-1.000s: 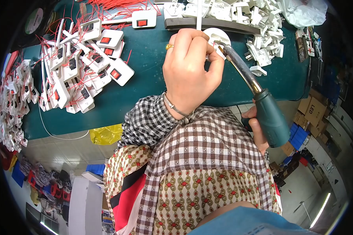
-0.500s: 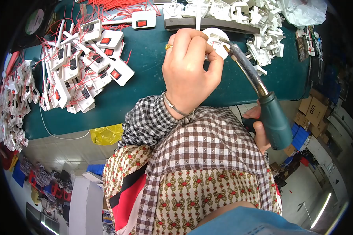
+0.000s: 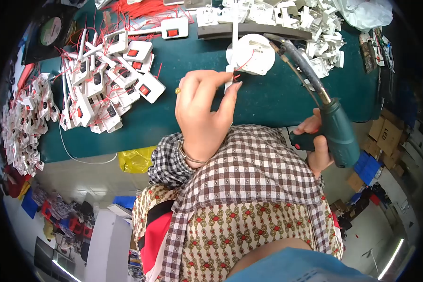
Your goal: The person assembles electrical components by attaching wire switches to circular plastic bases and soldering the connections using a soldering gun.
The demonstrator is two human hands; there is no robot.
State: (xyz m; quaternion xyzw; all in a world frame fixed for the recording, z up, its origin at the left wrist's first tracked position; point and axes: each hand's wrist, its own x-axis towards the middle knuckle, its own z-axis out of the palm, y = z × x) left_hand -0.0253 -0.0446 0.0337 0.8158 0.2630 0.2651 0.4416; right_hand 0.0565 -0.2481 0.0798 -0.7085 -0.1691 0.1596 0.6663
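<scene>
My left hand [image 3: 204,110] has thumb and index finger brought together over thin red wire [image 3: 237,75], at the lower end of a slim white tube [image 3: 235,35]. Exactly how the fingertips grip it is partly hidden. Just right of the tube lies a round white disc [image 3: 257,56] with a fine red wire across its face. My right hand [image 3: 317,145] is wrapped around the handle of a green soldering gun [image 3: 339,134]. Its metal barrel slants up and left, and the tip is close to the disc's right edge.
White switch housings with red rocker switches [image 3: 145,89] and red wires pile up at the left. A dark bar [image 3: 254,31] lies behind the disc. Loose white plastic parts [image 3: 324,42] and a clear plastic bag [image 3: 366,14] are at the back right of the green table [image 3: 277,103].
My left hand has moved down and left from the disc to the tube's lower end, uncovering the disc. The soldering gun has shifted slightly right and up with my right hand.
</scene>
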